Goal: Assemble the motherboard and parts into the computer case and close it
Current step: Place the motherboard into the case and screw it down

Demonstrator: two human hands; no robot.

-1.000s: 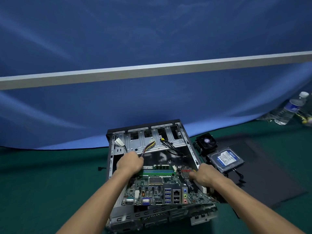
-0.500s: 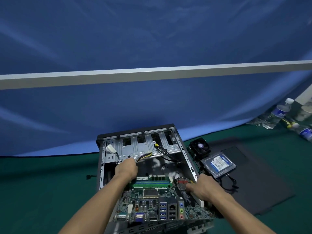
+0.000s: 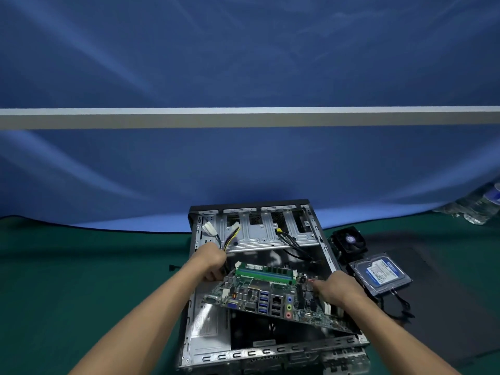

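Green board: I am holding the green rectangular motherboard tilted above the open grey metal computer case.
Hands: my left hand and right hand are gripping its edges.
Next: lowering it level, ports facing the rear panel.

A blue cloth backdrop hangs behind the green counter, crossed by a pale horizontal bar. At the far right edge, blurry plastic water bottles lie by the cloth's hem.
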